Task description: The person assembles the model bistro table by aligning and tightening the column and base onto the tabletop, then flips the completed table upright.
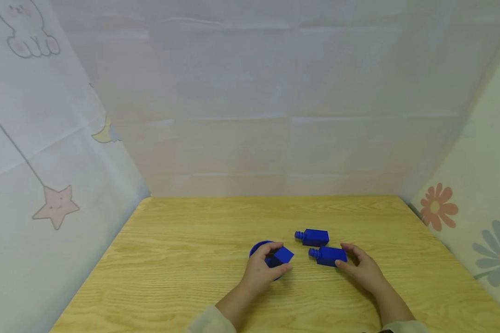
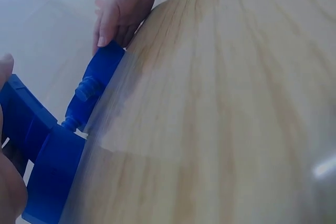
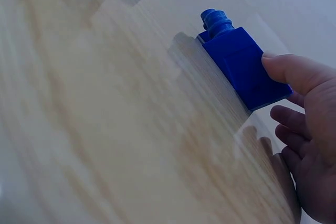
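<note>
Block (image 1: 284, 255), blue and square-ended, is in the left hand (image 1: 259, 272), right at the round blue container (image 1: 254, 247). Thumb and fingers are clamped on opposite sides of it. It's tilted, square face up and toward the right; the left wrist view puts its lower part right by the container. Can't tell if the two touch, fingers hide that bit.

Near bottle (image 1: 332, 256), also blue, is on its side just right of the container, ridged neck pointing left. Right hand (image 1: 362, 270) has it pinched at the base end: thumb on the near side, index on the far side, other fingers loosely bent below. Hands are apart, one per item.

Far bottle (image 1: 316, 237), same shape, lies just behind the near one, neck also left, untouched.

All on a light wood-grain surface (image 1: 171, 259). Pale sleeves (image 1: 212, 320) at both wrists. Behind, a pale creased backdrop (image 1: 254, 92); pink star print (image 1: 56, 206) on the left side, red flower print (image 1: 435, 207) on the right.
</note>
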Demonstrator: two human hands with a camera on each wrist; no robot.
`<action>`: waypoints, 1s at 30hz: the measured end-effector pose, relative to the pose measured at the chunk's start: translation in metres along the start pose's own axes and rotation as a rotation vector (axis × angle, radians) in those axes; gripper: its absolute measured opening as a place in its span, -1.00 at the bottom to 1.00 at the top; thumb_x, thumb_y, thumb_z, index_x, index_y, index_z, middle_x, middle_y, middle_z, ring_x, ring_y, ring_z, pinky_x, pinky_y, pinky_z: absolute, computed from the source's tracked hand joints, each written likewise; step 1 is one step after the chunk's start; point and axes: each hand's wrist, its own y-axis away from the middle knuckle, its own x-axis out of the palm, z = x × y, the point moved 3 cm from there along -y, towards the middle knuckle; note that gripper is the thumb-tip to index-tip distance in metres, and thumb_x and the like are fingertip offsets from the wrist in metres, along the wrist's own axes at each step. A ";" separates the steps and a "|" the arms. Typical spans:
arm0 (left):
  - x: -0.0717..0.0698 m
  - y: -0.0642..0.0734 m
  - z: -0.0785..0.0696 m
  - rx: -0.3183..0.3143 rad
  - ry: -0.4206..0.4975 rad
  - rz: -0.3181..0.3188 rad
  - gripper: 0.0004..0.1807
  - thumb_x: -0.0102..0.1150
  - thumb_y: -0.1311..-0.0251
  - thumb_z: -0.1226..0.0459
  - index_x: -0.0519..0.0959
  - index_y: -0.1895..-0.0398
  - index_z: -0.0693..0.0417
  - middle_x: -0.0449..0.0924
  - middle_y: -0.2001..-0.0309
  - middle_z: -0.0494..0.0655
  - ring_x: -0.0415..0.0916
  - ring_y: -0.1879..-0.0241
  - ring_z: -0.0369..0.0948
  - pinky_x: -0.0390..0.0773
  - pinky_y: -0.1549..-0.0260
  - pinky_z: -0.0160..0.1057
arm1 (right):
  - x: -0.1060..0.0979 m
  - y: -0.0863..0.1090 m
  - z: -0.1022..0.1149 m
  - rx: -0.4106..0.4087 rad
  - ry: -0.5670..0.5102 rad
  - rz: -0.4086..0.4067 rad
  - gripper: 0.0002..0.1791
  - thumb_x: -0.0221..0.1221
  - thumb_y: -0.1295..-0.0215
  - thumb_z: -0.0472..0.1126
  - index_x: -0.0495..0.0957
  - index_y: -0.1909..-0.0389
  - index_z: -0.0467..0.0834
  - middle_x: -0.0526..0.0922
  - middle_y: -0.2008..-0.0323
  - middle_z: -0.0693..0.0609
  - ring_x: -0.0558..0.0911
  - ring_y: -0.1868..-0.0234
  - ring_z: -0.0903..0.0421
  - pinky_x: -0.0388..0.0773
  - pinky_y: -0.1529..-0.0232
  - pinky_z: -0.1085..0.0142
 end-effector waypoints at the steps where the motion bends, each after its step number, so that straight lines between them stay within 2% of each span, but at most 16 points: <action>1: 0.000 0.000 0.000 -0.001 0.000 0.003 -0.41 0.45 -0.06 0.17 0.52 -0.18 0.11 0.54 -0.15 -0.03 0.46 -0.11 -0.11 0.52 -0.03 -0.24 | 0.000 0.000 0.000 0.005 0.003 0.008 -0.22 0.27 -0.27 0.07 0.28 -0.38 -0.24 0.31 -0.39 -0.32 0.25 -0.42 -0.33 0.24 -0.39 -0.13; 6: -0.001 -0.001 0.002 -0.023 -0.006 0.065 -0.47 0.40 -0.11 0.14 0.55 -0.18 -0.02 0.49 -0.23 0.01 0.44 -0.18 -0.01 0.53 -0.11 -0.02 | 0.001 -0.002 -0.004 0.019 0.002 0.041 -0.20 0.28 -0.25 0.10 0.26 -0.41 -0.19 0.25 -0.42 -0.34 0.23 -0.43 -0.34 0.23 -0.39 -0.17; 11: -0.008 -0.002 0.004 -0.052 -0.026 0.121 -0.50 0.36 -0.15 0.09 0.56 -0.20 -0.14 0.40 -0.33 0.04 0.27 -0.35 0.15 0.33 -0.26 0.25 | 0.001 -0.003 -0.006 0.017 -0.001 0.042 -0.18 0.30 -0.23 0.10 0.27 -0.41 -0.17 0.25 -0.42 -0.34 0.22 -0.43 -0.34 0.22 -0.38 -0.19; 14: -0.016 -0.003 0.008 -0.074 -0.027 0.124 -0.51 0.35 -0.17 0.10 0.56 -0.20 -0.17 0.36 -0.37 0.10 0.18 -0.40 0.23 0.29 -0.26 0.33 | 0.001 -0.003 -0.006 0.017 -0.005 0.037 -0.19 0.31 -0.22 0.09 0.28 -0.40 -0.17 0.27 -0.41 -0.34 0.23 -0.43 -0.34 0.22 -0.38 -0.19; 17: -0.023 -0.004 0.010 -0.082 0.004 0.119 -0.52 0.33 -0.19 0.14 0.55 -0.20 -0.08 0.40 -0.33 0.14 0.25 -0.36 0.20 0.36 -0.24 0.28 | 0.000 -0.002 -0.005 0.014 0.002 0.032 -0.21 0.32 -0.21 0.07 0.30 -0.39 -0.18 0.28 -0.40 -0.34 0.23 -0.42 -0.34 0.22 -0.38 -0.19; 22: -0.031 -0.004 0.012 -0.074 0.093 0.111 -0.59 0.30 -0.21 0.22 0.52 -0.11 0.09 0.58 -0.14 0.08 0.44 -0.22 0.01 0.46 -0.21 0.05 | 0.000 -0.001 -0.005 0.017 0.034 0.022 -0.22 0.33 -0.20 0.07 0.32 -0.37 -0.16 0.29 -0.40 -0.33 0.23 -0.42 -0.35 0.21 -0.37 -0.23; 27: -0.036 -0.005 0.015 -0.080 0.130 0.121 -0.62 0.29 -0.23 0.24 0.53 -0.09 0.11 0.59 -0.12 0.06 0.46 -0.20 -0.10 0.44 -0.24 -0.01 | 0.001 -0.002 -0.006 0.020 0.029 0.025 -0.23 0.33 -0.20 0.06 0.33 -0.36 -0.16 0.31 -0.39 -0.33 0.23 -0.42 -0.35 0.20 -0.37 -0.24; 30: -0.039 -0.006 0.017 -0.070 0.132 0.112 -0.63 0.27 -0.25 0.27 0.53 -0.11 0.13 0.58 -0.14 0.09 0.47 -0.17 -0.16 0.44 -0.24 -0.12 | 0.001 -0.002 -0.005 0.016 0.028 0.023 -0.25 0.33 -0.20 0.06 0.34 -0.35 -0.16 0.33 -0.38 -0.33 0.25 -0.41 -0.35 0.21 -0.36 -0.24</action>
